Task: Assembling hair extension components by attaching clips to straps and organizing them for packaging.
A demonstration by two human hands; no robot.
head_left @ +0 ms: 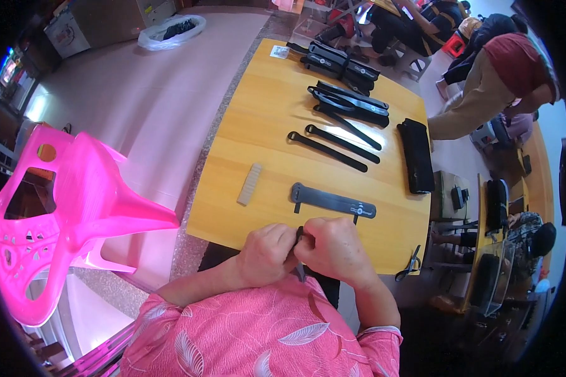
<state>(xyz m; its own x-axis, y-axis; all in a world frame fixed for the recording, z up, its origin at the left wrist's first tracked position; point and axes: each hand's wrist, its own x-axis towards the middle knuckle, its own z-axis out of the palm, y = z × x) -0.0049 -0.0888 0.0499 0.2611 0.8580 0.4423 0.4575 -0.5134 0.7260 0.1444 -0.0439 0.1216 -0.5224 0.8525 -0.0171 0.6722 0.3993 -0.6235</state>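
at the lower centre of the frame we have a dark strap (300, 272), mostly hidden, its loose end pointing down the frame between our left hand (267, 251) and right hand (336, 246), both curled closed on it. just above, a grey band (333, 201) lies flat, long axis left to right, nearer our right hand.
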